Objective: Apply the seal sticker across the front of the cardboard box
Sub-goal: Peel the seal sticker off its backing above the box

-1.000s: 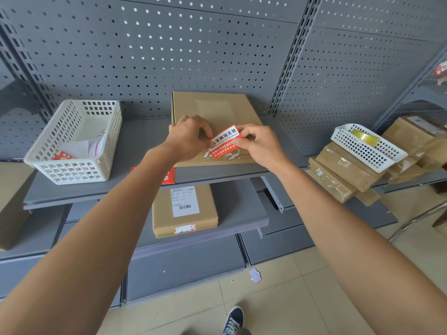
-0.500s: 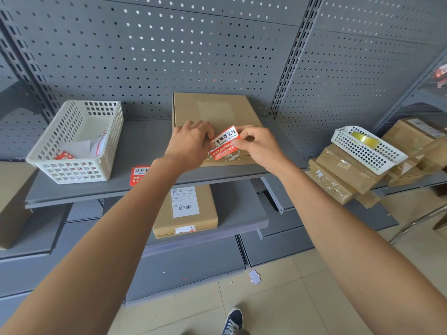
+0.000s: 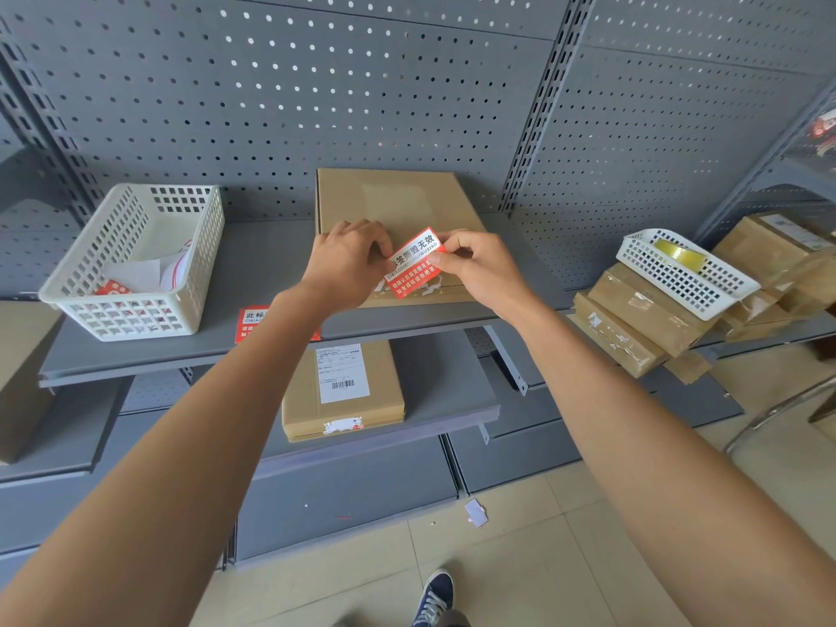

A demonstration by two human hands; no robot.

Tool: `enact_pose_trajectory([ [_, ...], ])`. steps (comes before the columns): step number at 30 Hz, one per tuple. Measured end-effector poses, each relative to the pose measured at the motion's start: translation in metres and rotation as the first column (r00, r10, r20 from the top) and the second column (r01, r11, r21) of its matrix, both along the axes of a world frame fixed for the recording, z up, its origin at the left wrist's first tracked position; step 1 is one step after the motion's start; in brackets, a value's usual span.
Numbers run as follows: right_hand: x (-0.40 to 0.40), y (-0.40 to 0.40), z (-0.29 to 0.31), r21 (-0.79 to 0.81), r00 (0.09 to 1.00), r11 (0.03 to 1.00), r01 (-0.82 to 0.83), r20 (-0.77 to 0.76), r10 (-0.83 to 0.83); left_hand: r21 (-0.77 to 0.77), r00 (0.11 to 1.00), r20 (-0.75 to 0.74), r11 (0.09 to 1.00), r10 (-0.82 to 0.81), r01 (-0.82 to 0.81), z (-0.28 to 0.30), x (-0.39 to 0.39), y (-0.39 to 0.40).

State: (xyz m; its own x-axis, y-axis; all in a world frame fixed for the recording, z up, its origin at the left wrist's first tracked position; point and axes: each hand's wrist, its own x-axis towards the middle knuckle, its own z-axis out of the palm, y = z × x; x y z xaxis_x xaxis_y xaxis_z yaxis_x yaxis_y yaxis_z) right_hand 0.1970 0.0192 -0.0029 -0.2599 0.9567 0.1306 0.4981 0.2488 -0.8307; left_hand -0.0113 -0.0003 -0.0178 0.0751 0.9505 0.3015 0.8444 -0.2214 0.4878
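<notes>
Fingers (image 3: pixel 445 260) of both hands pinch glossy red rectangular sticker (image 3: pixel 414 263) | over flat matte cardboard box (image 3: pixel 398 201)

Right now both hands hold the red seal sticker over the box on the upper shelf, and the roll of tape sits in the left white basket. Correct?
Not quite. In the head view the tape roll sits in the right white basket, not the left basket. Both hands, left hand and right hand, do hold the sticker over the box.

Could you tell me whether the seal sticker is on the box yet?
Not yet: the seal sticker is tilted, pinched between both hands above the cardboard box.
</notes>
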Motion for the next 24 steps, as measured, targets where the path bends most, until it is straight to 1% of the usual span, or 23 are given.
enact_pose_trajectory([
  [4,0.004,0.004,0.002,0.026,0.997,0.997,0.071,0.009,-0.072,0.003,1.000,-0.003,1.000,0.008,-0.008,0.001,0.002,-0.001],
  [8,0.010,0.007,0.007,-0.006,0.994,0.998,0.060,0.087,-0.060,-0.013,1.000,-0.001,1.000,0.017,-0.017,0.002,0.003,-0.002],
  [11,0.008,0.005,0.006,-0.005,0.995,0.998,0.068,0.073,-0.067,-0.040,1.000,0.027,0.999,0.013,-0.012,0.004,0.003,-0.001],
  [18,0.006,0.002,0.008,0.002,0.998,0.998,0.057,0.022,-0.057,-0.082,0.999,0.042,0.997,-0.012,0.015,0.010,0.002,-0.001],
  [21,0.008,0.001,0.013,0.006,0.999,0.999,0.042,-0.002,-0.042,-0.135,0.990,0.142,0.990,-0.012,0.031,0.023,-0.001,-0.003],
  [24,0.012,-0.002,0.019,0.043,0.999,0.998,0.038,0.028,-0.039,-0.151,0.968,0.250,0.988,0.009,0.030,0.032,-0.003,-0.008],
])
